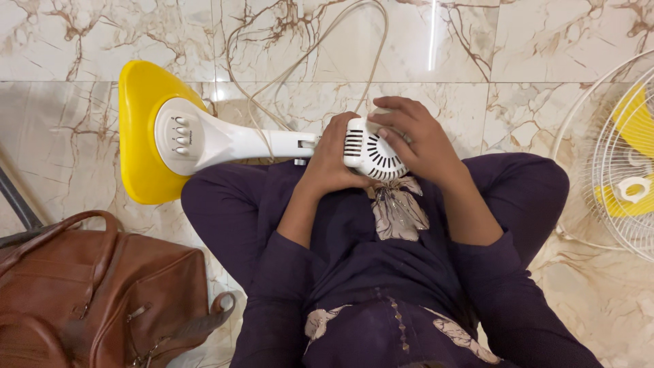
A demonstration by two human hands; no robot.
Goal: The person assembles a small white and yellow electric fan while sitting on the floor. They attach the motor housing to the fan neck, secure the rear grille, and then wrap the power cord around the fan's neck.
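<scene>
Marble floor (409,41), seated worker. Left hand (332,155) and right hand (417,136), fingers closed around white fan motor housing (371,155) on lap. Stand with yellow base (139,129) lies leftward; loose cord (300,68) could snag. Detached grille (623,163) beside right knee risks being knocked.

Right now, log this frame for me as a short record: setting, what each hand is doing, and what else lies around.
Setting: person seated on a marble floor, fan laid across the lap
Left hand: grip around the white motor housing where it meets the stand neck
Right hand: resting over the top of the motor housing
Fan base: yellow, with a white button panel, lying to the left
Cord: looped on the floor
Brown leather bag: lower left
Fan guard: white wire, with yellow blades, right edge
</scene>
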